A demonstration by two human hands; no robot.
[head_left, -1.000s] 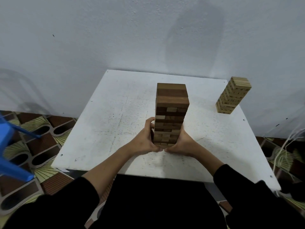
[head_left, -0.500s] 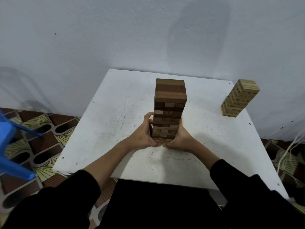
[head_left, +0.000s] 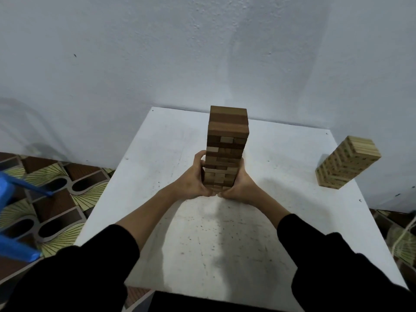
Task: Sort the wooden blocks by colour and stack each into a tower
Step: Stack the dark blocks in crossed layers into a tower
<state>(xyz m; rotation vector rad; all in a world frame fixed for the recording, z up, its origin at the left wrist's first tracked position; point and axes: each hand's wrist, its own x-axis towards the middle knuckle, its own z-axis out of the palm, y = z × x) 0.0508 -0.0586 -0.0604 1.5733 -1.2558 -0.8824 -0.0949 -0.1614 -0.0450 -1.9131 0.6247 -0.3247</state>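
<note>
A tall tower of dark brown wooden blocks (head_left: 227,136), with a few lighter blocks mixed in, stands upright in the middle of the white table (head_left: 157,158). My left hand (head_left: 193,182) grips its lower left side, fingers curled round the corner. Against the lower right side sits my right hand (head_left: 239,188), gripping it too. The heels of both hands nearly touch in front of the tower's base, which they hide. A shorter tower of light, pale yellow blocks (head_left: 344,163) stands at the table's right edge, away from both hands.
A plain white wall rises right behind the table. Blue plastic furniture (head_left: 15,194) stands on the patterned tile floor to the left. Pale strings (head_left: 405,242) hang beyond the table's right edge.
The tower and both hands have slid away from me, towards the table's middle. The grip on the tower's base is unchanged.
</note>
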